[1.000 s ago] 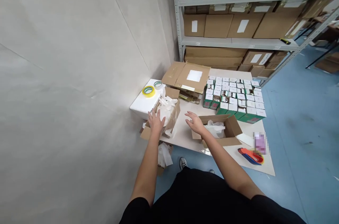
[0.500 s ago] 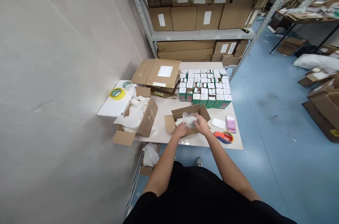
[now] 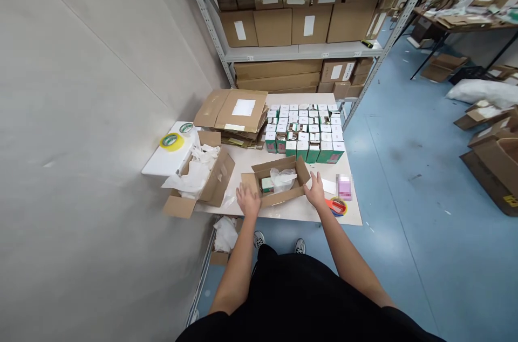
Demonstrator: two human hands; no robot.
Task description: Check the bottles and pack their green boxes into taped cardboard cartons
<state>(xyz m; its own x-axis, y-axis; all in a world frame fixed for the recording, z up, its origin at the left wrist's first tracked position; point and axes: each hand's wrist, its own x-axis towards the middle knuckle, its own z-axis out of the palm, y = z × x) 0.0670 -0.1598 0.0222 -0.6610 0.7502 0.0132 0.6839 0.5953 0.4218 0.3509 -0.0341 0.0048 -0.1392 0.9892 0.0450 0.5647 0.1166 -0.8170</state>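
Observation:
An open cardboard box (image 3: 279, 200) sits near the table's front edge. Inside lie crumpled clear plastic wrap (image 3: 283, 180) and, at the left end, a small green and white box (image 3: 267, 185). My left hand (image 3: 248, 200) rests on the left flap (image 3: 250, 181), its fingers stretched out. At the opposite end, my right hand (image 3: 316, 191) touches the box's right side, fingers extended and apart from the thumb. Neither hand grasps anything. Just beyond my right hand are a white card (image 3: 328, 186) and an orange-handled tool (image 3: 335, 205) beside a roll of tape.
Rows of green and white boxes (image 3: 303, 134) stand behind the open box. Flattened cardboard (image 3: 230, 110) is stacked at back left. A carton of white packing material (image 3: 220, 183) stands left, beside a yellow tape roll (image 3: 171, 141). Loaded shelving (image 3: 299, 53) rises behind the table.
Both hands have come out of the box and moved apart, the left onto the left flap, the right to the right end. The small green and white box inside is now visible.

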